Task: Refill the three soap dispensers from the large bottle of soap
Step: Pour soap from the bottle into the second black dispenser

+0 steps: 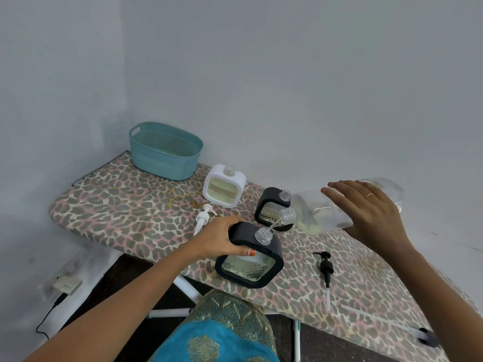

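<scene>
- Left hand (222, 237) grips the top left corner of the near black dispenser (251, 267), thumb on its front face, holding it upright on the surface (117, 205).
- Right hand (366, 210) grasps the large bottle (321, 212) from above, fingers draped over its clear body.
- Here's the relation that matters: the bottle's long axis runs from far right down to near left, with its mouth (287, 215) at the low end, just above and to the right of the dispenser's open neck (264, 235).
- A thin stream bridges that gap, so this looks like the pour into 1 of 3.
- The right hand steers the aim and the left only steadies; any correction looks like a job for the right wrist.
- Just behind the bottle mouth stands the far black dispenser (269, 207), open-necked; further left, the white dispenser (224, 188).
- A white pump (202, 218) lies left of the left hand, a black pump (325, 266) to the near right.
- A teal basket (164, 152) sits at the far left end.
</scene>
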Available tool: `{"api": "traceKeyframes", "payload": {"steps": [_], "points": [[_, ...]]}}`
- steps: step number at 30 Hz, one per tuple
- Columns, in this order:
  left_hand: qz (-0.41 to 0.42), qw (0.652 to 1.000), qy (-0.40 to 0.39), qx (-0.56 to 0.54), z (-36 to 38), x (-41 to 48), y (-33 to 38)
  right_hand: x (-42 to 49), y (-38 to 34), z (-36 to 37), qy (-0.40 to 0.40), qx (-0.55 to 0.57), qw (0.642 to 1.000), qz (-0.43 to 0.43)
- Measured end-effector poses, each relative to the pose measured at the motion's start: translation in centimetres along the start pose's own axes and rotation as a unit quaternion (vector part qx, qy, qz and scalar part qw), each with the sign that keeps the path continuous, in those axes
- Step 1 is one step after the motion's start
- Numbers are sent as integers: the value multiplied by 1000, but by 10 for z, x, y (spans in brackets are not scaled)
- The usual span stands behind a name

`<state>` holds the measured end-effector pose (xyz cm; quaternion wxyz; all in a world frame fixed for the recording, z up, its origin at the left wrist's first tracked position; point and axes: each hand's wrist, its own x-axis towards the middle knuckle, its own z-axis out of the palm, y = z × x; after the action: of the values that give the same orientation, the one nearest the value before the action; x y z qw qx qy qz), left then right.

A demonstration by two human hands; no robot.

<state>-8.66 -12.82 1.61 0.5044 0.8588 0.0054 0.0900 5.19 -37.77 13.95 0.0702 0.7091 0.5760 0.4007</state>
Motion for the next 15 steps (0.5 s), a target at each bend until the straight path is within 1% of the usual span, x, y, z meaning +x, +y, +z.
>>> {"api": "traceKeyframes", "payload": {"steps": [15], "points": [[4, 1000, 4, -9, 1, 1, -5, 4, -1, -2, -8, -1, 1000, -9]]}}
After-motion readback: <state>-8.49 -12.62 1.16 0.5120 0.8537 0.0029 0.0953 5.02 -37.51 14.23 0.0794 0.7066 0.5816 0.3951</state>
